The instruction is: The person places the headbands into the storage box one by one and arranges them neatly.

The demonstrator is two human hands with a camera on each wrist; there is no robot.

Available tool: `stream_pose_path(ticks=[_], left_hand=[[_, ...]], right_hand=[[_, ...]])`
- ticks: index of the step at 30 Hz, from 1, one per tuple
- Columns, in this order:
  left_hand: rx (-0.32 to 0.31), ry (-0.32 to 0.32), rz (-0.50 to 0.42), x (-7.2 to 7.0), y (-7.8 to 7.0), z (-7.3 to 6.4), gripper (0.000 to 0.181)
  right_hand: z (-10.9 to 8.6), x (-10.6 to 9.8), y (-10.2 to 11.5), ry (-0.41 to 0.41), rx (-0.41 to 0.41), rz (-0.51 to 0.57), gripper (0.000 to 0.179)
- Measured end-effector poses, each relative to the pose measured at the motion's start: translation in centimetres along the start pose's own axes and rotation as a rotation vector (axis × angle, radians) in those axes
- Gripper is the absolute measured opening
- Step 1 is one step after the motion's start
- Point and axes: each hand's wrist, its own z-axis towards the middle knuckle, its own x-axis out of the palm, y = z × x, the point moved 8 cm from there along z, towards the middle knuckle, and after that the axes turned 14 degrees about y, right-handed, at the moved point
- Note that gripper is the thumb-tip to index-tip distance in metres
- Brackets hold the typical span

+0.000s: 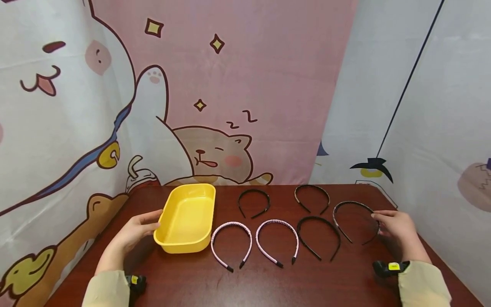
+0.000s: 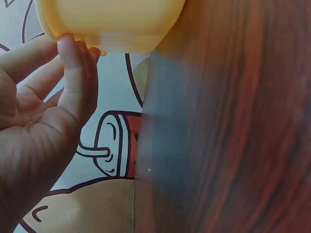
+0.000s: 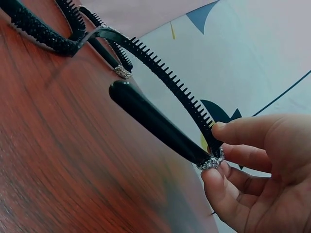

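Note:
My left hand [image 1: 134, 232] grips the left side of a yellow plastic tray [image 1: 163, 246], fingers at its rim; nothing lies inside. In the left wrist view the tray's wall [image 2: 116, 41] shows above the fingers of that hand [image 2: 43, 107]. At the right, my right hand [image 1: 397, 228] pinches the side of a black headband [image 1: 354, 202] with comb teeth along its inside and a sparkly silver band, clearest in the right wrist view [image 3: 160, 128]. Its lower end hangs free. Beside it lie a plain-looking black headband [image 1: 318, 218] and a black one with lighter sides [image 1: 312, 186].
Two pink-and-black wrapped headbands [image 1: 231, 224] [image 1: 277, 221] lie on the dark red wooden table [image 1: 253, 285] right of the tray. Behind them is a smaller black headband [image 1: 254, 191]. A cartoon-printed cloth [image 1: 268, 85] hangs along the table's back and sides.

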Motion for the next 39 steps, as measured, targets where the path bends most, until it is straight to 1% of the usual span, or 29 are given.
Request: stream_pose_path(ticks=[4, 9, 15, 19, 22, 27, 33, 39], left_hand=[[0.002, 0.004, 0.0, -0.1, -0.1, 0.1, 0.062], [-0.003, 0.001, -0.009, -0.1, 0.1, 0.1, 0.061], [-0.007, -0.001, -0.01, -0.2, 0.1, 0.0, 0.059], [-0.002, -0.003, -0.015, -0.2, 0.2, 0.1, 0.058], [0.0, -0.001, -0.019, -0.2, 0.3, 0.2, 0.058], [-0.002, -0.002, -0.021, -0.2, 0.4, 0.2, 0.058], [0.003, 0.003, -0.02, -0.1, 0.2, 0.2, 0.057], [0.008, 0.006, -0.021, -0.1, 0.1, 0.1, 0.059]], right_hand=[[0.1, 0.0, 0.2, 0.004, 0.004, 0.011, 0.058], [0.3, -0.3, 0.4, 0.011, 0.006, -0.012, 0.061], [0.5, -0.5, 1.6, 0.02, -0.003, -0.051, 0.06], [0.5, -0.6, 2.3, 0.013, -0.018, -0.05, 0.061], [0.4, -0.5, 2.6, 0.009, -0.035, -0.036, 0.061], [0.4, 0.0, 2.9, 0.018, -0.052, -0.026, 0.057], [0.5, 0.6, 3.3, 0.043, -0.083, -0.045, 0.055], [0.7, 0.8, 3.5, 0.051, -0.089, -0.024, 0.053]])
